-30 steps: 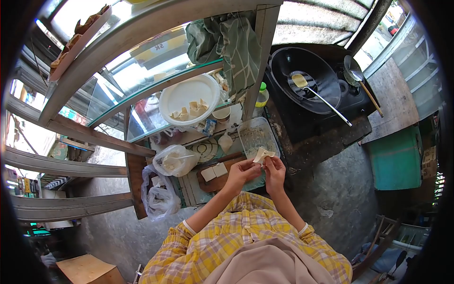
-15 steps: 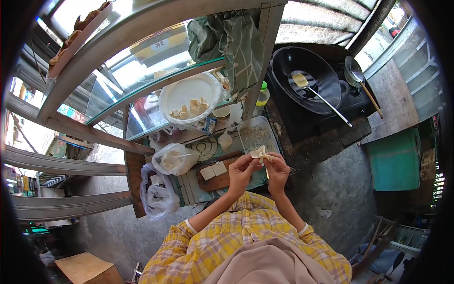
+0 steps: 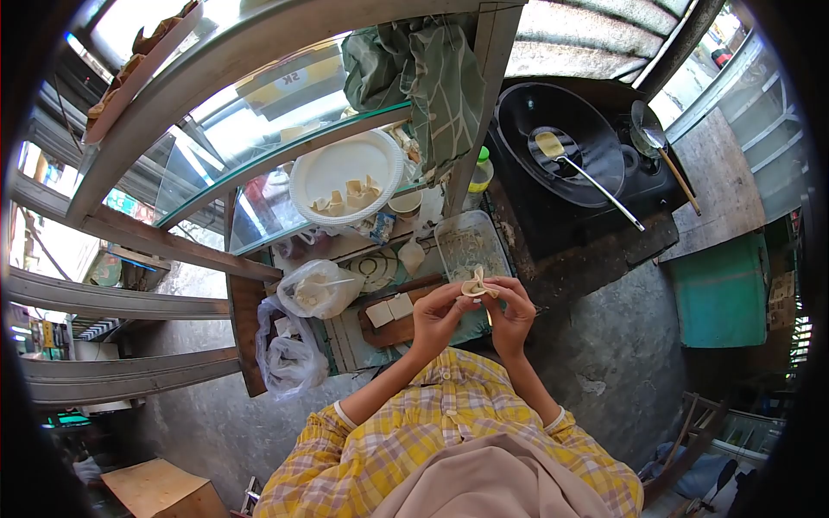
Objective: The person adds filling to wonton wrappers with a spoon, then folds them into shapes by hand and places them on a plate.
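Note:
Between my fingertips is a folded dumpling wrapper [image 3: 477, 285], its thin pale dough standing up in pleats. My left hand [image 3: 438, 319] pinches it from the left side, and my right hand [image 3: 513, 312] pinches it from the right. Whatever lies inside the fold is hidden. Below my left hand, square wrappers [image 3: 389, 310] lie in two stacks on a wooden board [image 3: 399, 332]. Just beyond my fingers stands a clear plastic container [image 3: 471, 246] with residue in it. Several folded dumplings [image 3: 350, 198] sit on a white plate [image 3: 313, 173] farther back.
A clear bag of pale filling [image 3: 318, 291] with a spoon handle is left of the board, near another plastic bag [image 3: 292, 363]. At right, a black wok [image 3: 527, 155] holds a ladle [image 3: 600, 192]. A glass-shelved frame [image 3: 285, 155] rises at left.
The wrapper has turned and been gathered, so its pleats now face upward. My left hand has shifted slightly left and my right hand's fingers have moved over the dough.

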Demonstrator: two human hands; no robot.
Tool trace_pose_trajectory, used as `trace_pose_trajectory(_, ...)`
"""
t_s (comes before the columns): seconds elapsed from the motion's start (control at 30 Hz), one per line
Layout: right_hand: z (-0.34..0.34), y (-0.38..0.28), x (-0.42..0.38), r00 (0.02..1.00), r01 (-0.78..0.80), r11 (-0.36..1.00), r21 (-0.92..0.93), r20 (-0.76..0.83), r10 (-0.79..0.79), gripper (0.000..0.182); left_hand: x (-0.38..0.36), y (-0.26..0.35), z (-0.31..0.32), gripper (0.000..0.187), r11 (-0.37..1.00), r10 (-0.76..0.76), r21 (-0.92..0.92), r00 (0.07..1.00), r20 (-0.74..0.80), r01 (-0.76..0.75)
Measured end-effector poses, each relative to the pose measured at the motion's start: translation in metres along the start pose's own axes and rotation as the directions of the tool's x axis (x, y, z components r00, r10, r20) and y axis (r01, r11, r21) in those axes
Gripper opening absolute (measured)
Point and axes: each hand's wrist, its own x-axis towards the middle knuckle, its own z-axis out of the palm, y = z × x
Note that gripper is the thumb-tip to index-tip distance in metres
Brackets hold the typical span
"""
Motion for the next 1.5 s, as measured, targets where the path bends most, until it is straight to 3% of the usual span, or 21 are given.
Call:
trace_pose_trajectory(0.2,0.005,-0.013,-0.003,1.0,-0.026,0.993,0.115,0.015,0.024,0.018,-0.003,0.009,0.007,0.018,0.992,0.115,0.064,0.992,-0.06,-0.111)
trace_pose_trajectory(0.37,0.014,-0.031,-0.008,0.993,-0.082,0.946,0.314,-0.055,0.104,0.015,-0.006,0.023,0.016,0.017,0.959,0.238,0.175,0.969,-0.072,-0.222)
trace_pose_trajectory(0.6,0.017,-0.048,-0.005,0.989,-0.095,0.897,0.431,-0.064,0.135,0.016,-0.006,0.041,0.017,0.02,0.856,0.399,0.343,0.916,0.038,-0.387)
trace_pose_trajectory(0.8,0.015,-0.055,0.0,0.997,-0.053,0.911,0.409,-0.036,0.074,0.015,-0.001,0.051,0.016,0.024,0.761,0.502,0.388,0.851,0.152,-0.519)
trace_pose_trajectory(0.97,0.012,-0.062,0.006,0.999,0.044,0.957,0.285,-0.037,-0.035,0.017,0.002,0.056,0.015,0.022,0.708,0.534,0.415,0.818,0.213,-0.571)
trace_pose_trajectory(1.1,0.008,-0.064,0.01,0.991,0.134,0.979,0.153,-0.019,-0.132,0.019,0.002,0.06,0.016,0.022,0.699,0.535,0.427,0.816,0.221,-0.574)
trace_pose_trajectory(1.3,0.008,-0.068,0.01,0.982,0.189,0.975,0.117,0.004,-0.191,0.022,-0.002,0.059,0.017,0.022,0.69,0.563,0.417,0.801,0.205,-0.592)
trace_pose_trajectory(1.5,0.014,-0.071,0.007,0.986,0.165,0.965,0.204,-0.071,-0.154,0.024,-0.004,0.062,0.019,0.023,0.745,0.547,0.358,0.823,0.155,-0.563)
